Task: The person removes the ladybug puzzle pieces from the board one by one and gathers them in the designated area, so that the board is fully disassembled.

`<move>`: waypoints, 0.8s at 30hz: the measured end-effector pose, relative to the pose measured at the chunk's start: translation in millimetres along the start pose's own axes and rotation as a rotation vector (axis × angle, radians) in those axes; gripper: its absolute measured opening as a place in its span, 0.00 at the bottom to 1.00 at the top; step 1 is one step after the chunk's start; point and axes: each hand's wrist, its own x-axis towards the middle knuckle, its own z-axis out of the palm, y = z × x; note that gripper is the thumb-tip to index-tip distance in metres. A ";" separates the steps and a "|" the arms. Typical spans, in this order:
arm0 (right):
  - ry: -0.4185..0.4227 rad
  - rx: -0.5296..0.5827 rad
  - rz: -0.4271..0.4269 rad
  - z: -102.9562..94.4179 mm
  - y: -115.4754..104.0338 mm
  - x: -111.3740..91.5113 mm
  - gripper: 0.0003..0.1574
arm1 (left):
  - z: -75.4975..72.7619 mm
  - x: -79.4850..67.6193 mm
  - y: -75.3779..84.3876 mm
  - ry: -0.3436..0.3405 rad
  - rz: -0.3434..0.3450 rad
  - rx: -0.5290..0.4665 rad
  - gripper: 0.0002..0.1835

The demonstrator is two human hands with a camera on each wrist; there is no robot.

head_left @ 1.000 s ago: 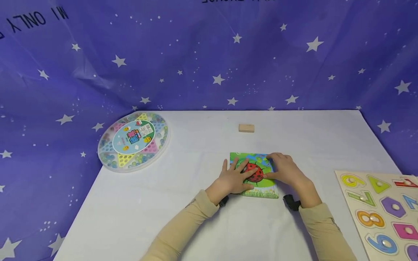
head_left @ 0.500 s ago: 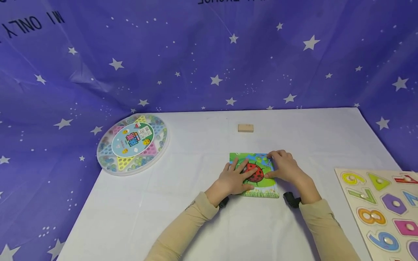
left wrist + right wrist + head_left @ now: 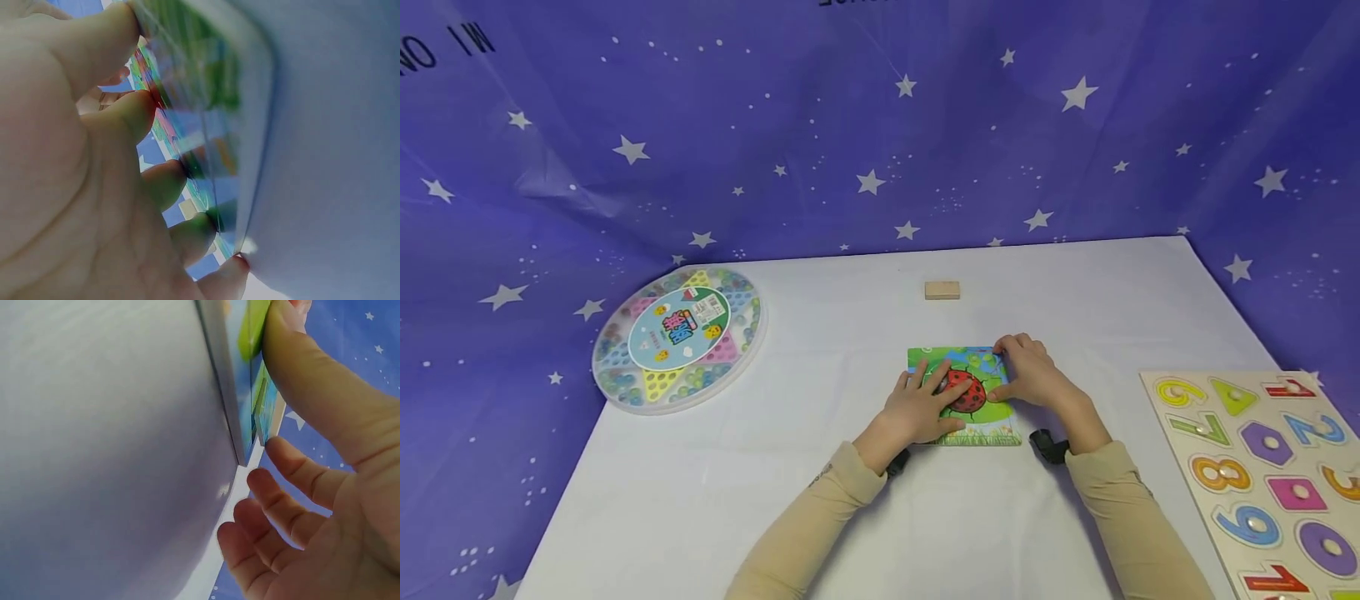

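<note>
A square ladybug jigsaw puzzle (image 3: pixel 951 436) lies flat on the white table, with a red ladybug on green leaves. My left hand (image 3: pixel 916 411) rests on its left part, fingers spread over the picture; in the left wrist view the fingertips (image 3: pixel 169 181) touch its surface. At the upper right corner, my right hand (image 3: pixel 1033 375) has thumb and index finger on either side of a puzzle piece (image 3: pixel 265 412). In the right wrist view that piece sits slightly raised and tilted above the puzzle's frame. The other right fingers (image 3: pixel 250 519) hang curled beside the edge.
A round Chinese checkers set (image 3: pixel 677 337) with marbles lies at the left. Behind the puzzle is a small wooden block (image 3: pixel 942 290). A number and shape peg board (image 3: pixel 1225 433) lies at the right. A purple starry cloth (image 3: pixel 820 125) hangs behind the table.
The head view has shifted, so everything appears a little further left. Both hands keep nearly the same places on the puzzle.
</note>
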 end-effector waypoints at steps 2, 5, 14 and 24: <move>-0.002 0.012 -0.007 0.8 -0.6 1.4 0.44 | 1.7 0.1 -0.7 0.002 0.001 -0.006 0.35; -0.006 0.068 -0.015 0.0 -0.3 2.3 0.41 | 2.6 0.9 -0.7 0.006 0.002 -0.007 0.35; -0.005 0.169 -0.019 -1.4 3.1 4.3 0.34 | 2.6 0.2 -1.2 0.016 0.006 0.005 0.35; -0.003 0.148 -0.055 -1.4 6.5 8.1 0.29 | 2.1 -0.3 -2.9 0.017 0.011 -0.022 0.34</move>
